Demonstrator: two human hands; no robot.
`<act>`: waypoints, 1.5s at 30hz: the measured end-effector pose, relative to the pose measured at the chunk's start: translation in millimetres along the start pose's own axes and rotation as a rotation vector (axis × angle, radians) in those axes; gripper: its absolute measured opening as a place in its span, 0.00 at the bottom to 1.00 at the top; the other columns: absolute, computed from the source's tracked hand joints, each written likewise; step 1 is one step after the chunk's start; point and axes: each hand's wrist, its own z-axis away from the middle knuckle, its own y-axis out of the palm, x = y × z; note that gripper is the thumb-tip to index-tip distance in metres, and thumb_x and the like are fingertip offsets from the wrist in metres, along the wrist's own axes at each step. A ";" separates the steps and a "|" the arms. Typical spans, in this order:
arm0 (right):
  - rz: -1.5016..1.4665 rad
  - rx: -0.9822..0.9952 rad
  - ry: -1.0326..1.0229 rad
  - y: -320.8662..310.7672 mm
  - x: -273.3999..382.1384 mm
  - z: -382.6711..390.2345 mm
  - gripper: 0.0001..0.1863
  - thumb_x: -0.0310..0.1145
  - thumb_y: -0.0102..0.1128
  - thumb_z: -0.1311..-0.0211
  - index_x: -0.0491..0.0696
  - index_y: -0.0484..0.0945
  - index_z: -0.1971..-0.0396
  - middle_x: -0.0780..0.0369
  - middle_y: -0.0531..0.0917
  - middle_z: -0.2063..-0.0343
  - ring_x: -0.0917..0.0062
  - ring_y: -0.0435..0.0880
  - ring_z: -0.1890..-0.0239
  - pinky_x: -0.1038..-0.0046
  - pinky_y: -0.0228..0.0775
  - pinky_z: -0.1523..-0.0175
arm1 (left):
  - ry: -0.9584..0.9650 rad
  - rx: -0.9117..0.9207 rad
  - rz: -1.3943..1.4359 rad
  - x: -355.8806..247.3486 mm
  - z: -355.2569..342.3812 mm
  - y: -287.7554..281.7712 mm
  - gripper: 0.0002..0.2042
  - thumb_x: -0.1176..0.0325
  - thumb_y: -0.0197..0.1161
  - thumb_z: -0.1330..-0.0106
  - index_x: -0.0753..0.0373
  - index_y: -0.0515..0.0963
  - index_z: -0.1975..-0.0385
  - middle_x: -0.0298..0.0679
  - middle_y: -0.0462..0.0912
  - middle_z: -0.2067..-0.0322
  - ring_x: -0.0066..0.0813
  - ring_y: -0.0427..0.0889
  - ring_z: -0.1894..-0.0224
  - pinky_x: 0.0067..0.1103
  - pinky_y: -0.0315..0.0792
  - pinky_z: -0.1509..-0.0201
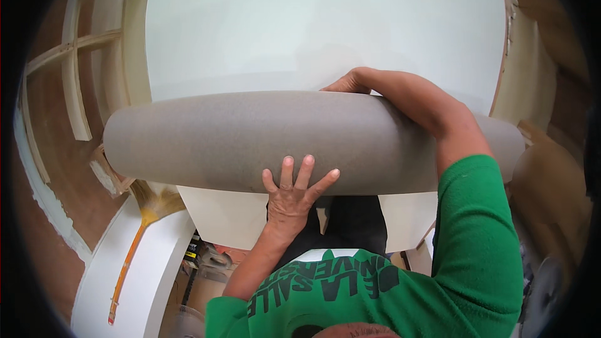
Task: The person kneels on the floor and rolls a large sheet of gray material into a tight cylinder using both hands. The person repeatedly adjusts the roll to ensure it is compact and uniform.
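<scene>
A long grey roll of sheet material (228,138) lies crosswise in front of me, over the near part of a white board (300,25). My left hand (293,194) rests on its near side, fingers spread and flat against the surface. My right arm reaches over the roll, with my right hand (347,82) bent down at its far side and the fingertips mostly hidden behind it, gripping the roll.
Wooden framing (75,47) runs along the left, and brown panels (541,62) line the right. A brush with an orange handle (128,263) rests on a curved white surface (100,275) at lower left. Some small items sit low beside my body, too small to name.
</scene>
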 end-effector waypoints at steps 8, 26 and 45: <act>0.062 -0.027 0.008 -23.5 -6.2 -15.7 0.42 0.62 0.60 0.38 0.53 0.65 0.29 0.59 0.66 0.29 0.65 0.65 0.29 0.58 0.60 0.29 | -0.036 0.106 0.034 6.0 -23.0 -18.3 0.42 0.79 0.63 0.44 0.29 0.63 0.30 0.39 0.52 0.25 0.50 0.45 0.22 0.54 0.33 0.24; 0.009 -0.208 -0.193 -1.1 -18.3 74.3 0.64 0.85 0.48 0.50 0.43 0.62 0.28 0.47 0.59 0.27 0.57 0.56 0.24 0.55 0.51 0.24 | -0.018 0.099 0.080 2.5 -41.6 -32.9 0.43 0.78 0.64 0.44 0.31 0.63 0.29 0.40 0.49 0.24 0.50 0.44 0.21 0.54 0.35 0.24; -0.051 -0.159 -0.078 -27.5 -28.5 8.8 0.64 0.87 0.50 0.55 0.50 0.65 0.28 0.49 0.60 0.27 0.54 0.55 0.24 0.47 0.53 0.27 | -0.019 0.133 0.030 -0.2 -43.4 -31.1 0.46 0.76 0.64 0.43 0.29 0.54 0.26 0.40 0.49 0.24 0.49 0.47 0.22 0.57 0.38 0.27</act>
